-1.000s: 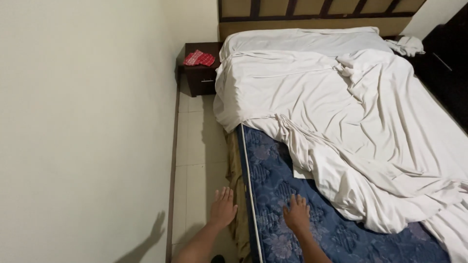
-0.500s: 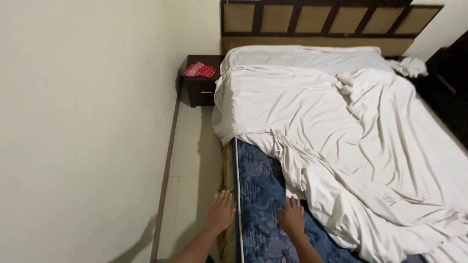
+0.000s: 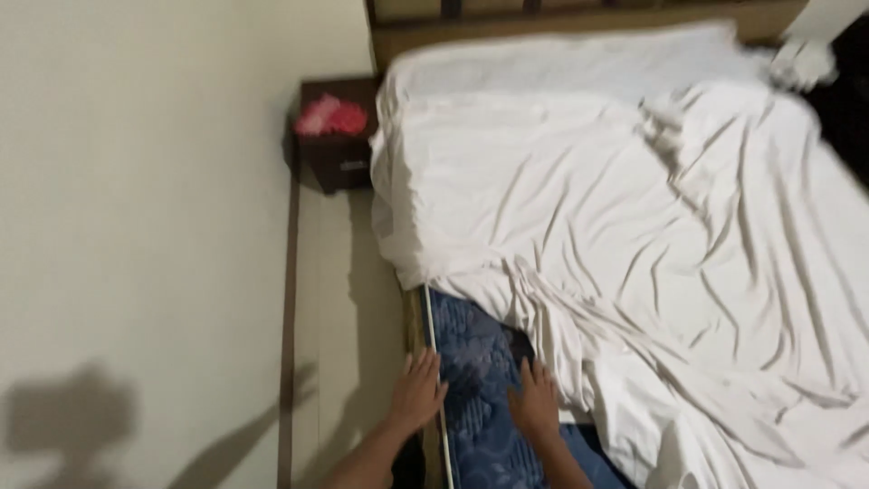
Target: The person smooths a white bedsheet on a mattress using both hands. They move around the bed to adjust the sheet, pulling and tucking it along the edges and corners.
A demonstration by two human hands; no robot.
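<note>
Wall (image 3: pixel 136 181) on my left, then a dark nightstand (image 3: pixel 333 149) with something pink on top. My left hand (image 3: pixel 418 391) lies flat, fingers spread, on the mattress (image 3: pixel 480 362) edge; my right hand (image 3: pixel 536 403) lies flat on its blue patterned top, gripping nothing. The mattress corner is bare, just beside the rumpled white sheet (image 3: pixel 634 226) covering the rest. Risk, as I judge it: the loose sheet could slide further off, since nothing pins it.
</note>
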